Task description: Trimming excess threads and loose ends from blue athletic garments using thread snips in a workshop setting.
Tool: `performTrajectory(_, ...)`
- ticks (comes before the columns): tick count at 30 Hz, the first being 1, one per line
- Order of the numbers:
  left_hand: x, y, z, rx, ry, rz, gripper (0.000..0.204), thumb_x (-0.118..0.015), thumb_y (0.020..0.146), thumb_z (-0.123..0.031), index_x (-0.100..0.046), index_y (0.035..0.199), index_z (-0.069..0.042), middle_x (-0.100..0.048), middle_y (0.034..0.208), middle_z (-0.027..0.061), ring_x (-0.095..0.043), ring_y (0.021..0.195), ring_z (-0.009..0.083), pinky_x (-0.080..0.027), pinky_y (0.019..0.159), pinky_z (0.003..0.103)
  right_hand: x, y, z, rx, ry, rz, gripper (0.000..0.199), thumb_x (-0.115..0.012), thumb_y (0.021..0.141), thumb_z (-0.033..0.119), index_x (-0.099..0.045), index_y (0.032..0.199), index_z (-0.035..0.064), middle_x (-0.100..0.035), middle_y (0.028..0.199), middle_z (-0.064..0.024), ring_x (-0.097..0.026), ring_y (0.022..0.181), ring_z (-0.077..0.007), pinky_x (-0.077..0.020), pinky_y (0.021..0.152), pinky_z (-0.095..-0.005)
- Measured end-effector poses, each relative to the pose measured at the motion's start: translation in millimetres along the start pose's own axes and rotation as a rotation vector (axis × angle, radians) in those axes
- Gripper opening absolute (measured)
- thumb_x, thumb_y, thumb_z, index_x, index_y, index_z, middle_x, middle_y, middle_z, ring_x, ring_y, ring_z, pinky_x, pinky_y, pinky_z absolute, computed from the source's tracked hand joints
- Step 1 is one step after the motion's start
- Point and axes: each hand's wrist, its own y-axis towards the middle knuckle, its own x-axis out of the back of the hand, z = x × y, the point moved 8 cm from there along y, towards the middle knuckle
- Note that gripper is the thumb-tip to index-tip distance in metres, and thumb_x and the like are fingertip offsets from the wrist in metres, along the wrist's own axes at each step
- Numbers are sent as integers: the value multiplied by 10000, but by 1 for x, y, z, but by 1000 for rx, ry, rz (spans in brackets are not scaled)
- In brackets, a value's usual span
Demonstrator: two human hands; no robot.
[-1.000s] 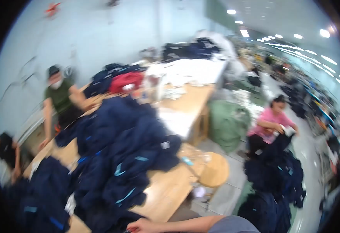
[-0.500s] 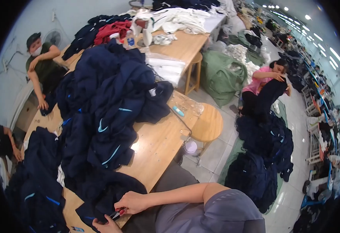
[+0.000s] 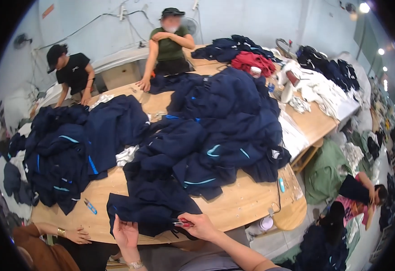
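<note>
Far up-left of the grip, an orange rectangular sign hangs on the pale blue wall. Left of the hands, a small blue-handled cutter lies alone on bare wood, near the curved front edge of the wooden table. A co-worker's hand with a gold bracelet rests on that edge, further left and lower.

The left hand comes up from below, palm open and fingers spread, pressing flat under the near hem of a dark navy garment. That garment lies spread at the table's front edge, between both hands, and runs up into the big navy heap behind. Just right, the right hand is pinched shut on small red-handled snips, their tip touching the fabric; the forearm runs away to the lower right.

Right of the grip, a stretch of bare tabletop stays open up to the rounded corner, with a small teal tool lying on it. Beyond the edge there is open floor, and a person in pink bends over dark clothes.
</note>
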Motion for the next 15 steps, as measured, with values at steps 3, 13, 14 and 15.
performTrajectory(3, -5, 10, 18, 89, -341, 315, 256, -450, 924, -311, -628, 823, -156, -653, 757, -18, -600, 603, 130, -461, 699, 341, -2, 2, 5, 5, -9, 4, 190, -621, 743, 71, -584, 928, 96, -612, 724, -99, -608, 638, -279, -469, 534, -326)
performTrajectory(13, 17, -53, 113, 527, -13, -168, 636, -640, 696, -603, -472, 1025, -85, -541, 994, 80, -531, 842, 198, -442, 725, 338, -1, -7, -4, 15, -108, -7, 190, -615, 720, 51, -585, 904, 89, -601, 685, -115, -606, 609, -282, -466, 518, -335)
performTrajectory(14, 11, -59, 115, 583, 8, -128, 613, -630, 709, -598, -501, 1004, -76, -557, 956, 80, -539, 821, 197, -444, 725, 337, -2, -7, 0, 40, -101, 19, 202, -616, 709, 45, -586, 903, 89, -600, 687, -115, -606, 610, -282, -465, 518, -335)
performTrajectory(15, -2, -65, 114, 648, -45, -51, 561, -570, 763, -592, -557, 950, -63, -579, 865, 72, -546, 781, 190, -448, 712, 325, -3, -8, 2, 37, -96, 38, 202, -616, 709, 45, -586, 903, 89, -600, 687, -115, -606, 610, -282, -465, 518, -335)
